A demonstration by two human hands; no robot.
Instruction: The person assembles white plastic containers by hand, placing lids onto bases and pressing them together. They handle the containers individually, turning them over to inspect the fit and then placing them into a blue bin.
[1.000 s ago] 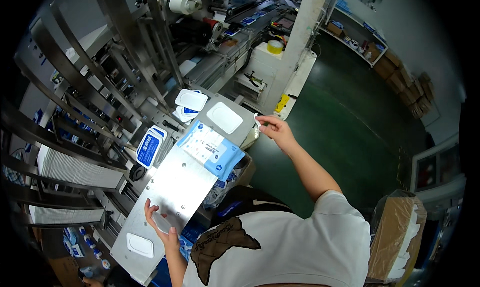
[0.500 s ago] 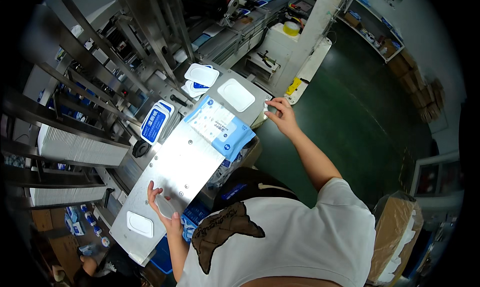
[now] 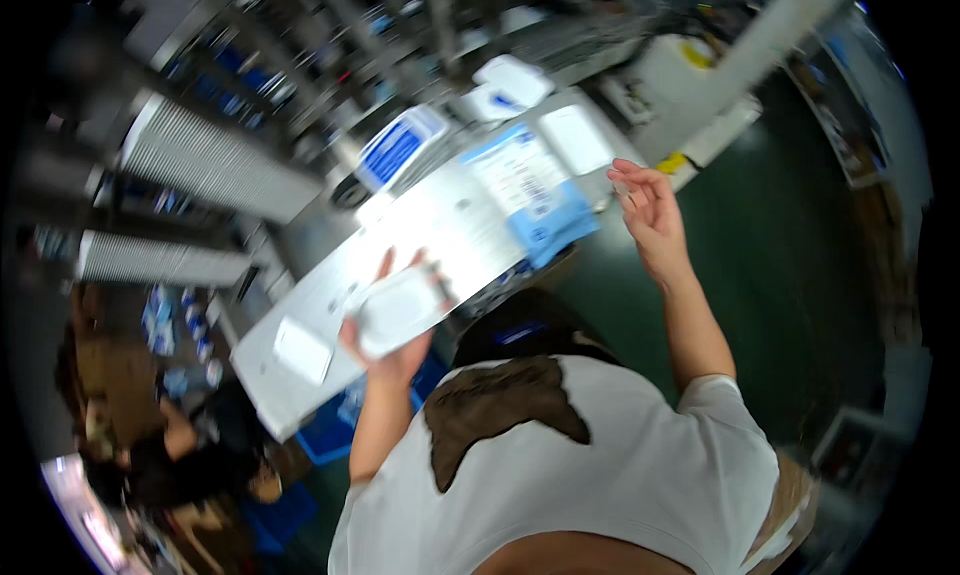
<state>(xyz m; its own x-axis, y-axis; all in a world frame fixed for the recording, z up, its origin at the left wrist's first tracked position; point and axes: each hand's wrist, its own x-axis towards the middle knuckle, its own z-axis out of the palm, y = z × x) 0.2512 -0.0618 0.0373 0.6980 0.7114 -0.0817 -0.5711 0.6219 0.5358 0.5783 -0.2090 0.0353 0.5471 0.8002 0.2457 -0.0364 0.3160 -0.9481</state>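
Note:
My left hand (image 3: 398, 353) holds a white plastic lid (image 3: 403, 311), oval with a raised rim, over the metal table; its fingers show past the lid's edges. My right hand (image 3: 652, 213) is raised beside the table's right end, thumb and fingertips close together. Something small and pale may be between them, but blur hides what. Nearest to that hand lie another white lid (image 3: 576, 140) and a light blue and white soft wipes pack (image 3: 533, 195). A third white lid (image 3: 303, 351) rests at the table's lower left.
Along the metal table's (image 3: 330, 275) far edge are a stack of blue-and-white labels (image 3: 403, 150) and more white lids (image 3: 513, 79). Tall stacks of white lids (image 3: 205, 160) stand in the machine frame at left. A blue bin (image 3: 330, 438) sits under the table. Another person (image 3: 200, 445) is at lower left.
The view has swung, shifting the scene rightward and blurring it. My left hand has turned the lid from nearly edge-on to face up. My right hand has lifted away from the table corner.

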